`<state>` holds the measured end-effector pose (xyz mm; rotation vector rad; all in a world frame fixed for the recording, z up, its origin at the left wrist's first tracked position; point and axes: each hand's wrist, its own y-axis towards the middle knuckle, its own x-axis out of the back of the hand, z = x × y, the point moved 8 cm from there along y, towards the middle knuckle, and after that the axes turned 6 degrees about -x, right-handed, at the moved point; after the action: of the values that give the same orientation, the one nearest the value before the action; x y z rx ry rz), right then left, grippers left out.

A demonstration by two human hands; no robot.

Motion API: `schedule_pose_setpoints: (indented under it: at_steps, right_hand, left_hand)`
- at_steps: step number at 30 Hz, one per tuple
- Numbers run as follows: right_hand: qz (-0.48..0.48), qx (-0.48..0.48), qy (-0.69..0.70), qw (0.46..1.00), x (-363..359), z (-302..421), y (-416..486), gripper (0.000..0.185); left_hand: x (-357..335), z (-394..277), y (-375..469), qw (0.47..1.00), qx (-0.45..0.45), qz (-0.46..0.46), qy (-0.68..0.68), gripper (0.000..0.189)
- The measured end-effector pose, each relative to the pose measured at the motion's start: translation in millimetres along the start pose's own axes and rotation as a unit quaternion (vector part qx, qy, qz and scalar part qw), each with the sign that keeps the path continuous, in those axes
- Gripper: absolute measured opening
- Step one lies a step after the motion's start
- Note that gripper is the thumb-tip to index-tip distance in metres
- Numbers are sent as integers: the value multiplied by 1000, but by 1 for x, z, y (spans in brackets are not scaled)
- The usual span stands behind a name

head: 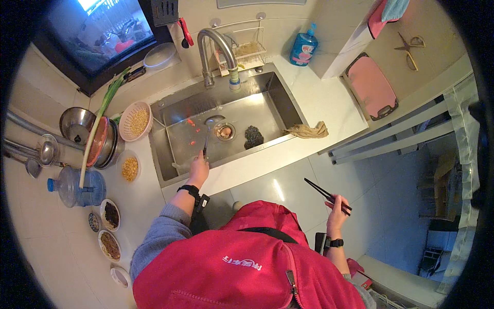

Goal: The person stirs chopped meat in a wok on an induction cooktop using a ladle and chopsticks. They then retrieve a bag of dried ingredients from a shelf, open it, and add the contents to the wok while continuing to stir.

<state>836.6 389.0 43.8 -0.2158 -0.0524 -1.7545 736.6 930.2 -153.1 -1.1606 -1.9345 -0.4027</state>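
Observation:
My left hand [199,170] is closed on the dark handle of a ladle or large spoon [214,119], whose metal bowl hangs over the steel sink [247,154] near its drain [225,131]. A dark scouring pad [253,137] lies to the right of the drain, and small red food scraps [190,122] lie to its left. In my right hand [338,214] is a pair of dark chopsticks [321,190], held over the floor to the right, away from the counter. Above the sink rises a steel faucet [220,36].
A tan cloth [308,130] lies over the sink's right corner. On the left counter are a colander of yellow kernels [139,120], a bowl of yellow food [130,168], stacked pans, a blue water jug [96,187] and several dishes. A blue soap bottle [304,47] stands behind right.

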Motion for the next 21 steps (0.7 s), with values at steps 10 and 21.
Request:
schedule_pose_setpoints:
  at_steps: [10, 21]
  right_hand:
    - [81, 6, 9, 997, -34, 4, 13, 25]
    - [303, 8, 30, 952, -94, 5, 100, 25]
  left_hand:
    - [11, -11, -48, 865, 155, 52, -475, 45]
    - [14, -90, -166, 800, 167, -135, -561, 44]
